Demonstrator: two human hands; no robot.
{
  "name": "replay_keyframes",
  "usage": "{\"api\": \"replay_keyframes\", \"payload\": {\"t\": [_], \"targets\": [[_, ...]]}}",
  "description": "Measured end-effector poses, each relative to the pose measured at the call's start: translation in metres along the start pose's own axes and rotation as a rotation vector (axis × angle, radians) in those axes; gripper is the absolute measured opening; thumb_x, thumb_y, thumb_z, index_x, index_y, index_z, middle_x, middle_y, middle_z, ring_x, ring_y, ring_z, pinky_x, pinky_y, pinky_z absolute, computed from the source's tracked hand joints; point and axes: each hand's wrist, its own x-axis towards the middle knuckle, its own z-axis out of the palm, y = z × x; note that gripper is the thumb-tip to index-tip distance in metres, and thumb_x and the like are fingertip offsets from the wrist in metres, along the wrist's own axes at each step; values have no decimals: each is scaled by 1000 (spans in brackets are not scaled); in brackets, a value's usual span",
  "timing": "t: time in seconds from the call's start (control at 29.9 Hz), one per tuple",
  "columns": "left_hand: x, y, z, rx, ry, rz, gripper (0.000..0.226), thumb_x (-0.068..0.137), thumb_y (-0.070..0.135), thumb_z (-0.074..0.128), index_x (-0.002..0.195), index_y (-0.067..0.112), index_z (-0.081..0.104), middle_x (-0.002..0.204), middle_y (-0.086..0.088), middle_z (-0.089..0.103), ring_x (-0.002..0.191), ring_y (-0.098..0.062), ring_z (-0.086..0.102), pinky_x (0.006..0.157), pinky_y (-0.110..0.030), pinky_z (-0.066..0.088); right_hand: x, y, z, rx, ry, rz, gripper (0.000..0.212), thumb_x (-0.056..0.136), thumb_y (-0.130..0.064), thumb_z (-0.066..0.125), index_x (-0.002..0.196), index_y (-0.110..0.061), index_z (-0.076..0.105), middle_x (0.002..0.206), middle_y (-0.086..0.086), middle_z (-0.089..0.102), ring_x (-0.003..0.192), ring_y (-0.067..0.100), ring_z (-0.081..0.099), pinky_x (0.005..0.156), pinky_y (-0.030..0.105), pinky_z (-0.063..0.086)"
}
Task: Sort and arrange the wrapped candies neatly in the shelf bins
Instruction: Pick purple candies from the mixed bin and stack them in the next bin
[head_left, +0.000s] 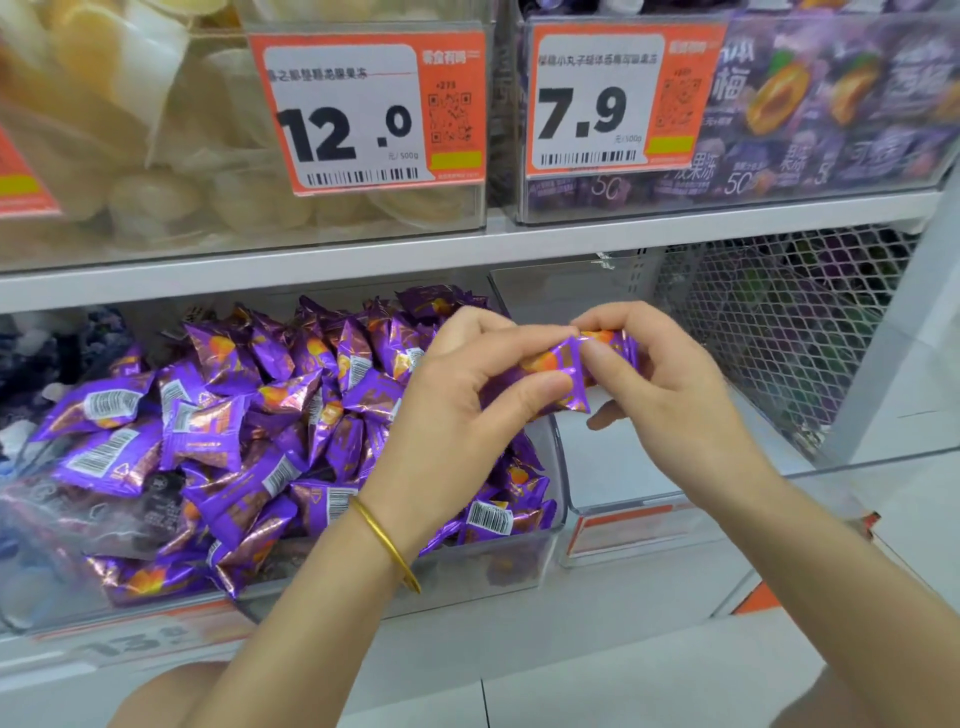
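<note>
Head view. White store shelving; the shelf board (467, 249) runs across the frame, with pale floor tile (623, 691) below.

The lower level holds a clear bin (467, 571) heaped with purple wrapped candies (249, 415). They lie at mixed angles, some barcode side up.

Held candy (556, 374): one purple packet, in the air in front of the shelf, above the bin's right end. Its long axis runs roughly left to right, with the right end tilted higher. The orange print faces the camera.

Left hand (457, 415): thumb and forefinger pinch the packet's left part, the other fingers curled. There is a gold bangle (387, 540) on that wrist.

Right hand (670, 395): thumb and fingers pinch the packet's right end.

Just right of the candy bin stands a second clear bin (623, 499); the hands cover part of its inside. A white mesh panel (779, 332) lies beyond it.

On the upper level, the left bin (156, 197) holds pale jelly cups and carries a price tag (363, 114) reading 12.0. The right bin (831, 104) holds purple packets, and its tag (613, 104) reads 7.9.

The left forearm crosses in front of the candy bin's front wall.
</note>
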Motion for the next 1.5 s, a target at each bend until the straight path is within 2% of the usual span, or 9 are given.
{"api": "replay_keyframes", "payload": {"t": [0.13,0.33,0.5,0.74,0.87,0.97,1.24,1.37,1.5], "targets": [[1,2,10,92,30,10,32,90,18,53,119,29,61,94,-1,43,94,3,41,87,-6,32,-3,-7,2,248,-42,49,18,92,-3,52,95,-17,63,77,-8,65,65,12,64,56,27,56],[8,6,15,31,200,-2,21,78,14,67,95,22,57,86,13,51,83,4,49,78,-8,37,-2,-3,-2,446,-166,145,28,81,-23,66,106,-11,64,94,5,70,80,19,67,65,28,55],[12,3,16,-55,163,-58,6,86,26,58,85,22,62,87,9,61,87,-13,59,80,-42,51,2,0,-9,334,-164,88,44,63,-5,79,104,-12,65,88,-2,70,77,15,67,66,25,55],[7,-19,-1,530,218,66,25,86,1,52,101,15,67,106,0,60,105,-22,50,95,-8,22,45,56,-47,84,-62,330,37,75,11,67,102,-14,60,96,11,58,75,17,59,67,23,58],[3,-28,-1,584,190,60,27,86,1,50,101,15,67,107,1,58,105,-18,44,95,-7,21,64,98,-26,-135,-273,394,60,75,10,70,128,-2,45,105,12,51,71,11,55,59,14,53],[3,-33,-2,595,179,77,29,85,-1,50,103,15,66,108,0,57,105,-15,42,96,-9,22,78,115,-5,-316,-379,351,59,76,5,72,127,-1,43,102,5,52,70,3,50,58,2,41],[4,-35,-4,613,159,88,33,83,-4,49,104,15,66,110,2,54,107,-13,40,96,-8,21,98,155,1,-444,-469,306,55,77,-4,75,125,-1,48,110,8,49,87,13,50,63,0,38],[4,-36,-5,612,149,81,31,84,-3,49,103,15,66,109,3,53,106,-12,40,96,-7,21,102,164,5,-551,-503,210,59,77,-12,76,129,-6,49,130,16,47,117,27,46,95,21,35],[4,-34,-6,615,148,71,31,84,-2,50,103,17,66,109,4,53,106,-14,42,95,-8,21,102,168,10,-657,-457,287,80,74,-22,77,140,-14,32,136,14,44,123,32,42,102,32,36]]}}
